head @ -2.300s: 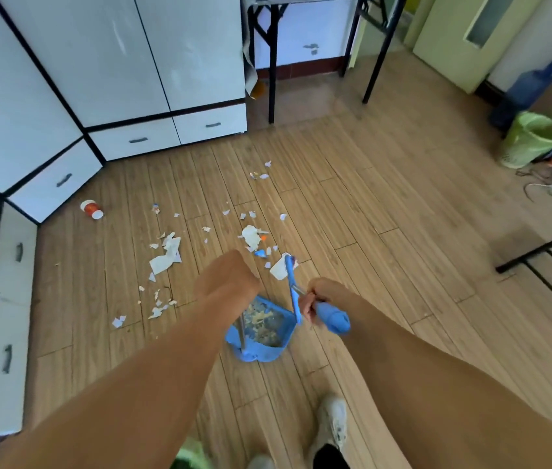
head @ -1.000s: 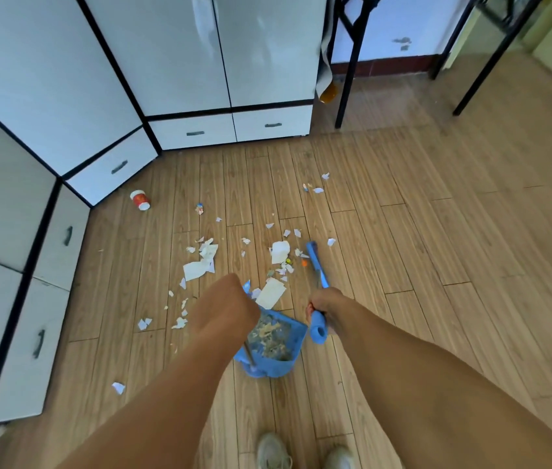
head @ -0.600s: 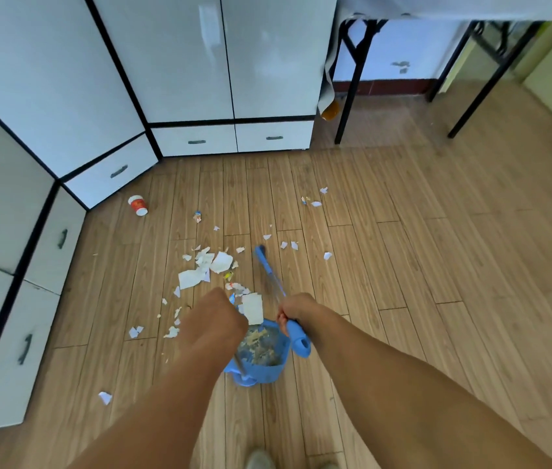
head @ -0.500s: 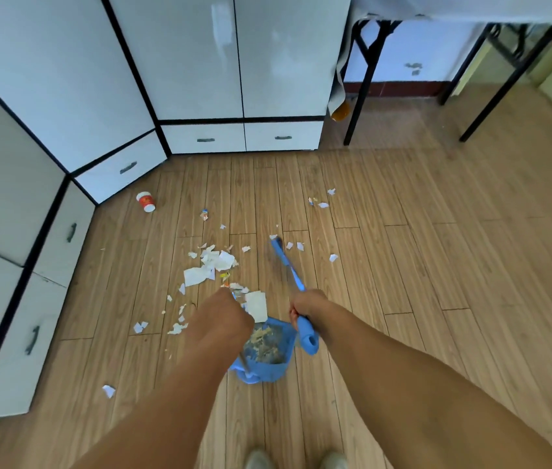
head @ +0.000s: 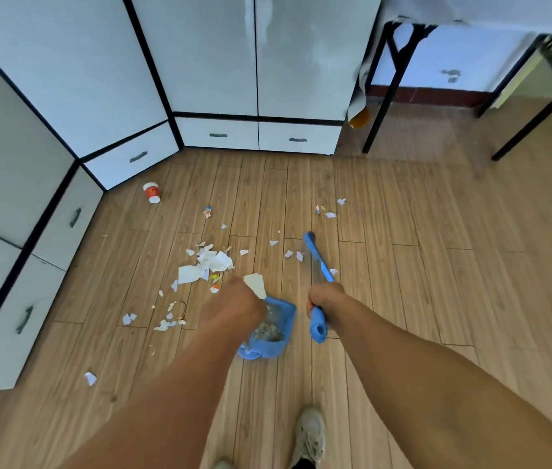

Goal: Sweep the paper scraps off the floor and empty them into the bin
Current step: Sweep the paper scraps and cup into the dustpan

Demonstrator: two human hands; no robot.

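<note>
White paper scraps [head: 207,265] lie scattered over the wooden floor in front of me. My left hand [head: 232,308] grips the handle of a blue dustpan [head: 273,336], which holds swept scraps and a large pale piece at its front lip. My right hand [head: 325,299] grips the blue handle of a broom [head: 317,257], whose head points away from me, right of the dustpan. More scraps [head: 330,211] lie beyond the broom head.
White cabinets with drawers [head: 257,133] line the back and left. A small red and white cup [head: 151,192] lies near the cabinet corner. Black table legs [head: 378,93] stand at the back right. My shoe [head: 308,434] is at the bottom.
The broom head has swung from the left, over the scraps, back out to the right of the dustpan. The view has shifted slightly. Both hands keep their grips.
</note>
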